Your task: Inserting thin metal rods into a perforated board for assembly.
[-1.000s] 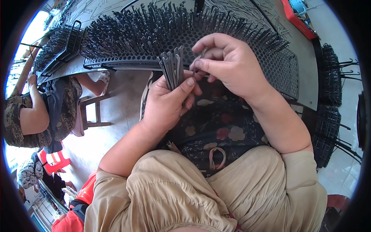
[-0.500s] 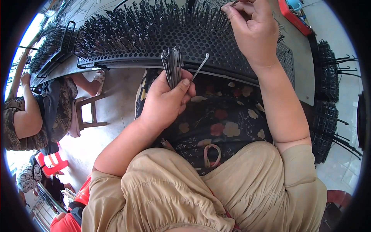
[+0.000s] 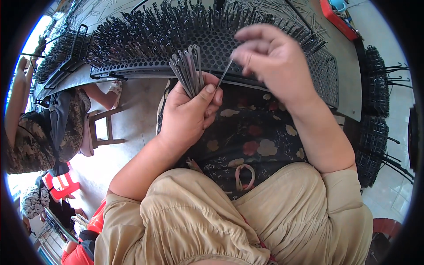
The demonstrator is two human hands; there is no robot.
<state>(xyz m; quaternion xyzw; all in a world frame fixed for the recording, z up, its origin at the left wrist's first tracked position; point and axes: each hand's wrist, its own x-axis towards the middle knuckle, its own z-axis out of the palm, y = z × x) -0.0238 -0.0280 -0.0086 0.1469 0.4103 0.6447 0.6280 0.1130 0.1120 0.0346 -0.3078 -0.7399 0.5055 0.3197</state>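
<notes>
My left hand (image 3: pixel 190 108) is closed round a bundle of thin dark metal rods (image 3: pixel 187 73) with small looped ends pointing up and away from me. One single rod (image 3: pixel 225 73) sticks out apart from the bundle, slanting right from between my left thumb and fingers. At its upper end are the thumb and fingertips of my right hand (image 3: pixel 274 59), pinched together and partly blurred by motion. Just beyond both hands stands a black perforated rack (image 3: pixel 324 79), where many similar dark rods (image 3: pixel 141 37) stand upright in the holes.
A second filled rack (image 3: pixel 55 57) stands at the left, by a seated person (image 3: pixel 44 132) and a wooden stool (image 3: pixel 104 128). A red tray (image 3: pixel 338 20) lies far right on the table. Stacked black wire racks (image 3: pixel 373 145) are at the right. Patterned dark cloth (image 3: pixel 265 145) hangs before my knees.
My right hand has come back from above the rack, moving left and nearer, to the single rod's tip. The bundle in my left hand now tilts more to the left.
</notes>
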